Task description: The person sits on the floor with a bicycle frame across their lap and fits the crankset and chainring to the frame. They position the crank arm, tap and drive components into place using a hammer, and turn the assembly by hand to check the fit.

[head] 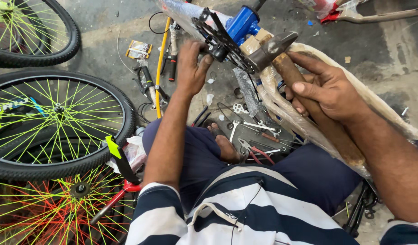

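Observation:
My right hand grips the wooden handle of a hammer; its steel head rests against the black crank and chainring of a blue bicycle frame. My left hand holds the crank arm at its left side. The frame's tubes are wrapped in clear plastic and brown paper and lie across my lap.
Bicycle wheels with yellow-green spokes and orange spokes lie stacked at left. Spanners and pliers are scattered on the concrete floor between my knees. A yellow cable and brake levers lie further out.

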Action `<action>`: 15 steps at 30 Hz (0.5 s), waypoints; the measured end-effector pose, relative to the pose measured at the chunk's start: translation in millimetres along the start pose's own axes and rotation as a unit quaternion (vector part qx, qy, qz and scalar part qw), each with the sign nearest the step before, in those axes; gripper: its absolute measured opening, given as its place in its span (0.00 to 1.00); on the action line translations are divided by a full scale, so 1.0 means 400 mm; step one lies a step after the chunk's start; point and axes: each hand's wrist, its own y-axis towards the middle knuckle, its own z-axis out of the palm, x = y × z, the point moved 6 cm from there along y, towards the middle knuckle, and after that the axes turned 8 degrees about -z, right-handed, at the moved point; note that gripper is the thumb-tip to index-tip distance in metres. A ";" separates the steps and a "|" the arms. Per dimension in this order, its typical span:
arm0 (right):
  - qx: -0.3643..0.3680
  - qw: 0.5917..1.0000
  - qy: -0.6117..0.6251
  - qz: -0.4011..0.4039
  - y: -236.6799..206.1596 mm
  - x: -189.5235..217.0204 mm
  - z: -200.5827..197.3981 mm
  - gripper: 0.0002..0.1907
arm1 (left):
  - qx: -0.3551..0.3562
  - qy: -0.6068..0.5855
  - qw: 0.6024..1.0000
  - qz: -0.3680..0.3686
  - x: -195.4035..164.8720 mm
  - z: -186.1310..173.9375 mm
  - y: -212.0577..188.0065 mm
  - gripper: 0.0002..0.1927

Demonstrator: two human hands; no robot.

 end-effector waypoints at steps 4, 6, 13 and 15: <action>-0.020 1.000 0.007 -0.002 -0.014 0.012 0.004 0.36 | 0.009 -0.106 0.989 -0.104 0.060 0.070 -0.014 0.28; -0.023 1.000 0.002 -0.006 -0.018 0.009 0.009 0.36 | -0.003 -0.140 0.983 -0.118 0.069 0.095 -0.033 0.30; -0.121 0.987 -0.031 -0.103 -0.030 0.114 0.002 0.31 | 0.003 -0.198 0.968 -0.153 0.075 0.120 -0.050 0.30; -0.187 0.969 0.039 -0.157 -0.040 0.160 0.001 0.28 | 0.010 -0.206 0.966 -0.154 0.076 0.121 -0.047 0.29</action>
